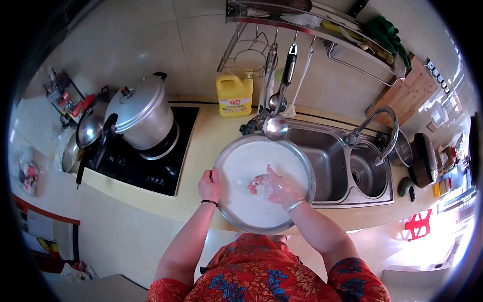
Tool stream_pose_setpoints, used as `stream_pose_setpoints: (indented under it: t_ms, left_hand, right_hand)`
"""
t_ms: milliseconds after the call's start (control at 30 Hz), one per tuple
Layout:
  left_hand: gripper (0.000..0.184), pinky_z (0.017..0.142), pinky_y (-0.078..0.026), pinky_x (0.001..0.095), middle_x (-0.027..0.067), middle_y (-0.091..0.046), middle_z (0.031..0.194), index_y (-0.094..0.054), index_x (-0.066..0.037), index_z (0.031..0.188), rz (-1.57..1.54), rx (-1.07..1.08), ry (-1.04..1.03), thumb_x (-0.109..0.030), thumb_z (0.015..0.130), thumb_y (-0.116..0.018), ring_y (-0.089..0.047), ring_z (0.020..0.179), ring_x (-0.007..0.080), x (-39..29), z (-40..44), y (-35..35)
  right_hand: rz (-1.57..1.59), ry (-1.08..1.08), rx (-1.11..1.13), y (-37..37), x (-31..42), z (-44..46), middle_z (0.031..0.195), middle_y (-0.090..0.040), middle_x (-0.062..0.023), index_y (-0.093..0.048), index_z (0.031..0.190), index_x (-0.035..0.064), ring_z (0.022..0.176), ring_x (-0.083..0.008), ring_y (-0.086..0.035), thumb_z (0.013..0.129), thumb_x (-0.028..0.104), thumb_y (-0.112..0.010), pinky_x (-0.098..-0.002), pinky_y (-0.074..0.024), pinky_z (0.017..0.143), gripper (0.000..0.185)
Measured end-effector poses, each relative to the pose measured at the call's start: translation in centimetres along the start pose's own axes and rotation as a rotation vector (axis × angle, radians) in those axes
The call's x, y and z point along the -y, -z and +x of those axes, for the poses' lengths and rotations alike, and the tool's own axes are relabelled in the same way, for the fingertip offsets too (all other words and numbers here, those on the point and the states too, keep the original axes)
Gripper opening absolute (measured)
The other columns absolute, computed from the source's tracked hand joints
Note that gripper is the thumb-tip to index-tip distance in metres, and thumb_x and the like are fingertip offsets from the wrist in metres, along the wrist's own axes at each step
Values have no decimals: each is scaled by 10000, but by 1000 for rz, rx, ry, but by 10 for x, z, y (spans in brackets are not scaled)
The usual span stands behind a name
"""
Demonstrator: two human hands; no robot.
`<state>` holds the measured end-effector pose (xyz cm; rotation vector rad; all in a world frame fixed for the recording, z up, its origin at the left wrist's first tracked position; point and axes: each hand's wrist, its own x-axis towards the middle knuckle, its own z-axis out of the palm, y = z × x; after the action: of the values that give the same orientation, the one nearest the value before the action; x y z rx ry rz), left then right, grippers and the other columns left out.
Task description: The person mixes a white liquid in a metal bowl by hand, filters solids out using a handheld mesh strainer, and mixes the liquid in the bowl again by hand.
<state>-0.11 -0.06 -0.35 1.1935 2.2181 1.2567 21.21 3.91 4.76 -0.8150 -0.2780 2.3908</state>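
Observation:
A wide metal basin (221, 215) full of cloudy white liquid stands on the counter, left of the sink. My left hand (209, 186), with a dark bracelet at the wrist, grips the basin's left rim. Over the right half of the basin, my right hand (275, 186) is palm up in the white liquid, its fingers curled a little and its thumb apart. Wet whitish grains or bits lie on its fingers; what they are is too small to tell. A bangle circles the right wrist.
A pressure cooker (143, 113) sits on the black cooktop (168, 171) at left. Behind the basin are a yellow jug (234, 95) and hanging ladles (275, 127). The double sink (324, 163) with its curved faucet (390, 118) adjoins the basin's right side.

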Motion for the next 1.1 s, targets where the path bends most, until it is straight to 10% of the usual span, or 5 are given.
stream_pose_setpoints:
  t_ms: [67,367,1100]
  left_hand:
    - [340,545,-436,394,161,-575,638,-570,-18,787,-17,-2,7,-338,861,-479,-569,592,311,2,0,-1]
    - [347,550,-439,387,157,-577,635,-570,-22,791,-31,-5,7,-349,862,-479,-568,589,305,2,0,-1]
    - [344,550,-436,380,153,-574,635,-572,-29,798,-18,8,36,-353,862,-477,-564,584,290,0,0,0]
  right_hand:
    - [8,-10,182,2,6,-8,888,-557,-185,-532,877,-39,977,-332,-537,915,356,-402,-389,-446,876,417]
    - [-185,110,274,21,2,-6,1084,-529,-159,-504,1038,-64,1102,-294,-484,754,-55,-583,-346,-345,1013,295]
    - [-474,203,-129,26,5,8,924,-586,-120,-539,990,-44,878,-245,-601,861,151,-541,-307,-513,743,234]
